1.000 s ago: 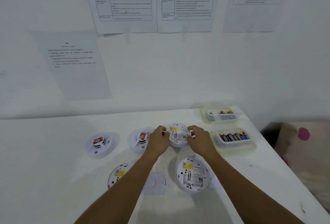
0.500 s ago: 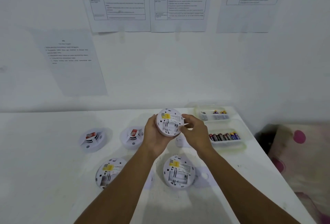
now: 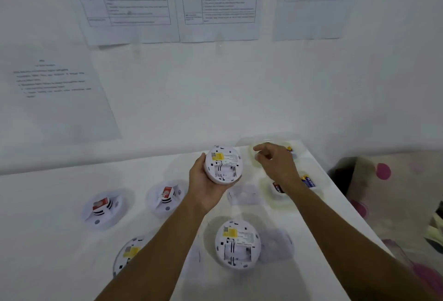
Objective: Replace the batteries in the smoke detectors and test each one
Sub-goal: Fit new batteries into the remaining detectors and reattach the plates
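My left hand (image 3: 203, 185) holds a round white smoke detector (image 3: 224, 165) above the table, its back with a yellow label facing me and the battery bay uncovered. My right hand (image 3: 275, 164) is off the detector, over the far clear tray (image 3: 291, 150) at the back right, with thumb and fingers pinched; whether they hold anything I cannot tell. A nearer clear tray with batteries (image 3: 309, 182) lies partly under my right wrist. Another detector (image 3: 237, 244) lies back-up in front, and a third (image 3: 128, 255) is half hidden by my left forearm.
Two detectors (image 3: 102, 207) (image 3: 166, 196) with red-labelled parts on top sit at the left. Loose round covers (image 3: 275, 244) (image 3: 244, 194) lie on the white table (image 3: 48, 240). Printed sheets hang on the wall. A spotted fabric (image 3: 395, 192) lies past the table's right edge.
The detector was lifted off the table by both hands. My right hand has since let go of it and moved right toward the far tray. The left hand keeps holding it.
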